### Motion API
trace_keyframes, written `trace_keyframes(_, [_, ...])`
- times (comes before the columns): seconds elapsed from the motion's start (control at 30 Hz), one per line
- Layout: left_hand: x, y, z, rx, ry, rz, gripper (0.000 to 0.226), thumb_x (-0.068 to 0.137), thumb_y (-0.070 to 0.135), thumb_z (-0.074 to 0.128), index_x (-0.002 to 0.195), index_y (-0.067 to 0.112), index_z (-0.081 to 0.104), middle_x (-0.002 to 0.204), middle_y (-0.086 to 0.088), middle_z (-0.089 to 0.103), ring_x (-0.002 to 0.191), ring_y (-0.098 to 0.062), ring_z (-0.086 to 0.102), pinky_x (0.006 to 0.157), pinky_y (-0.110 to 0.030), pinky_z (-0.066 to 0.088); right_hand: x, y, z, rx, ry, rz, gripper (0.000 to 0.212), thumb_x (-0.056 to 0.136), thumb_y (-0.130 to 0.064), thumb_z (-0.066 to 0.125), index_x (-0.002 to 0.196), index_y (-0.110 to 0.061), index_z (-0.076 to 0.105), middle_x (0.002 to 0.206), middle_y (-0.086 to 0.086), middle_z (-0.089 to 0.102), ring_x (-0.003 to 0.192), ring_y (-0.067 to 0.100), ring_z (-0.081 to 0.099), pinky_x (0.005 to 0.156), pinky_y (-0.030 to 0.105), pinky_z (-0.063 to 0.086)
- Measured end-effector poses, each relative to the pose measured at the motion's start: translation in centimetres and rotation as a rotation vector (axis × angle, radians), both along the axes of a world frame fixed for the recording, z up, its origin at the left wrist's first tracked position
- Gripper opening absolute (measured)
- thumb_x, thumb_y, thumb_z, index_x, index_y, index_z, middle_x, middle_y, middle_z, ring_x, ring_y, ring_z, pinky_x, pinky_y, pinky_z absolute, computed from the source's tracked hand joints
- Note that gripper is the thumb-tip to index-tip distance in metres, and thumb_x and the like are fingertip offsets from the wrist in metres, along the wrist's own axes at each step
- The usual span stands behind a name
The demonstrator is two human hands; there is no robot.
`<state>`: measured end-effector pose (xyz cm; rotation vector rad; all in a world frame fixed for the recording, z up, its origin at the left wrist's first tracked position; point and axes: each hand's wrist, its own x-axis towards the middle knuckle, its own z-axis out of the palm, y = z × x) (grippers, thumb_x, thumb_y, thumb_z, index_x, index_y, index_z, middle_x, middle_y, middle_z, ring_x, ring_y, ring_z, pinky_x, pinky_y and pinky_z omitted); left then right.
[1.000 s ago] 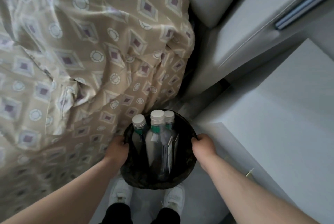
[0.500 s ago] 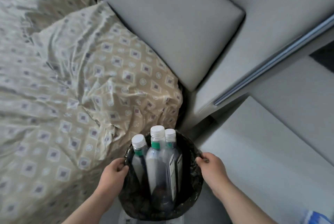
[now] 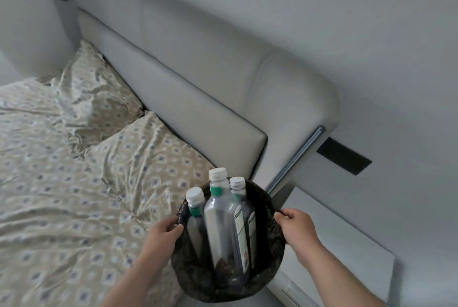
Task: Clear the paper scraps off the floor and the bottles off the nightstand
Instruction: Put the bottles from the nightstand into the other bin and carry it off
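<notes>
left grip (image 3: 163, 230): curled round bin (image 3: 273, 257) rim
right grip (image 3: 296, 227): curled round opposite rim
bottles (image 3: 223, 222): three, capped, standing upright in bin

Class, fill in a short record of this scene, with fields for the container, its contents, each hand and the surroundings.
Container: black-lined bin, held between both hands
Contents: three capped bottles, upright
Left hand: grips the bin's left rim
Right hand: grips its right rim
Surroundings: bed on the left, nightstand on the right, headboard behind
</notes>
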<state>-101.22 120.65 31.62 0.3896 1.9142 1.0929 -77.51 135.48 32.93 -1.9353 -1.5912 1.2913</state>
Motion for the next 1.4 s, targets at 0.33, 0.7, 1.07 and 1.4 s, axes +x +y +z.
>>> trace_keyframes(0.33, [0.5, 2.0, 14.6, 0.255, -0.02, -0.082, 0.02, 0.089, 0.002, 0.053, 0.081, 0.008, 0.07, 0.077, -0.018, 0.071, 0.068, -0.026, 0.064, 0.065, -0.033, 0.049, 1.5, -2.8, 14.4, 0.095, 0.286, -0.25, 0.019, 0.088, -0.014, 0.062, 0.072, -0.019, 0.07, 0.079, 0.007, 0.072, 0.08, 0.024, 0.067, 0.084, 0.043, 0.055])
trace_keyframes(0.7, [6.7, 4.2, 23.1, 0.49, -0.202, -0.116, 0.016, 0.088, 0.0, 0.052, 0.093, -0.007, 0.066, 0.085, -0.028, 0.069, 0.083, -0.038, 0.065, 0.081, -0.047, 0.051, 9.5, -3.9, 21.5, 0.267, 0.452, -0.402, 0.018, 0.082, -0.011, 0.067, 0.065, -0.014, 0.073, 0.074, 0.013, 0.072, 0.073, 0.028, 0.066, 0.063, 0.031, 0.047])
trace_keyframes(1.07, [12.3, 9.1, 24.9, 0.511, -0.331, -0.501, 0.017, 0.085, 0.004, 0.054, 0.094, -0.005, 0.064, 0.089, -0.024, 0.066, 0.093, -0.04, 0.059, 0.079, -0.041, 0.049, 15.5, -11.1, 24.2, 0.396, 0.456, -0.855, 0.017, 0.077, -0.01, 0.068, 0.061, -0.01, 0.074, 0.073, 0.014, 0.073, 0.07, 0.029, 0.067, 0.065, 0.035, 0.054])
trace_keyframes(1.4, [17.3, 5.8, 25.6, 0.471, -0.515, -1.028, 0.017, 0.088, 0.003, 0.05, 0.086, 0.001, 0.067, 0.067, -0.012, 0.071, 0.056, -0.02, 0.068, 0.05, -0.025, 0.056, 14.7, -26.3, 23.9, 0.495, 0.387, -1.324, 0.013, 0.08, -0.01, 0.066, 0.071, -0.005, 0.074, 0.084, 0.022, 0.072, 0.069, 0.028, 0.065, 0.066, 0.038, 0.052])
